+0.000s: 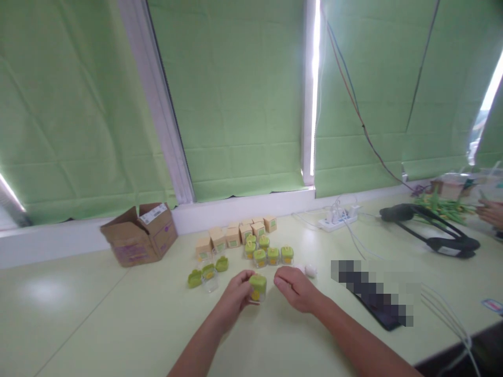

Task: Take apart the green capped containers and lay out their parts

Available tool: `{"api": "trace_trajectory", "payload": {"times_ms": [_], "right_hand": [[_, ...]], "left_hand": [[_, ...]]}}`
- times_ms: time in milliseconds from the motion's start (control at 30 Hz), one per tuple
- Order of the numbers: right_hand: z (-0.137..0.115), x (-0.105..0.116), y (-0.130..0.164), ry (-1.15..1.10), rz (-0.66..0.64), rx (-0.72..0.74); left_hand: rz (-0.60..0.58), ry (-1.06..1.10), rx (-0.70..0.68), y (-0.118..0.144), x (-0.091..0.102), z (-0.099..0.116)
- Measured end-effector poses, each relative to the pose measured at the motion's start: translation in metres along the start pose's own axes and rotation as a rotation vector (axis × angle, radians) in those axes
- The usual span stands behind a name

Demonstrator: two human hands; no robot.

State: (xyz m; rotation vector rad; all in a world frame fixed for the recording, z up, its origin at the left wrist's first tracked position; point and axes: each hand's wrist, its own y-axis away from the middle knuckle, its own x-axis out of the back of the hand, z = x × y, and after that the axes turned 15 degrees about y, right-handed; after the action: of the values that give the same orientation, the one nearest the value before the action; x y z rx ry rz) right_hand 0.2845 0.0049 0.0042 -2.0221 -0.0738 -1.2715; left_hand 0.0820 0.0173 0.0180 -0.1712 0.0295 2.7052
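In my left hand (237, 294) is a small clear container with a green lid (258, 283), gripped at its left side above the table. A yellow mark shows low on its front. My right hand (297, 289) is apart from it on the right, fingers curled closed; whatever they may hold is hidden. Beyond both hands stand several similar green-lidded containers (273, 255) in a cluster. Loose green lids (195, 279) lie to the left of my left hand, beside a clear open cup (210, 285). A small white object (310, 270) rests just past my right hand.
Several small tan boxes (232, 235) line the back by the sill. An opened cardboard carton (147, 238) stands back left. To the right are a power strip (338, 219) with cables, a partly blurred phone (387, 317), a black frame-like object (451, 246) and another person's hand (491, 212).
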Motion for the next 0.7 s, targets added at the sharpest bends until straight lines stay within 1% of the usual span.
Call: {"api": "trace_trajectory", "payload": {"times_ms": [67, 200, 267, 467, 600, 700], "right_hand": [[0.001, -0.001, 0.001, -0.025, -0.017, 0.000], [0.004, -0.007, 0.002, 0.028, -0.079, 0.037], [0.005, -0.009, 0.002, 0.077, -0.093, 0.056], [0.004, -0.012, 0.003, 0.170, -0.096, 0.091], [0.003, -0.015, 0.003, 0.219, -0.103, 0.146], [0.004, -0.017, 0.003, 0.236, -0.106, 0.177]], "left_hand": [[-0.032, 0.002, -0.026, 0.004, -0.007, -0.001], [-0.206, -0.081, -0.071, 0.006, -0.015, 0.000], [-0.258, -0.112, -0.090, 0.007, -0.016, -0.001], [-0.219, -0.275, -0.132, 0.009, -0.019, -0.001], [-0.158, -0.459, -0.133, 0.013, -0.025, 0.001], [-0.132, -0.580, -0.180, 0.015, -0.028, 0.000]]}}
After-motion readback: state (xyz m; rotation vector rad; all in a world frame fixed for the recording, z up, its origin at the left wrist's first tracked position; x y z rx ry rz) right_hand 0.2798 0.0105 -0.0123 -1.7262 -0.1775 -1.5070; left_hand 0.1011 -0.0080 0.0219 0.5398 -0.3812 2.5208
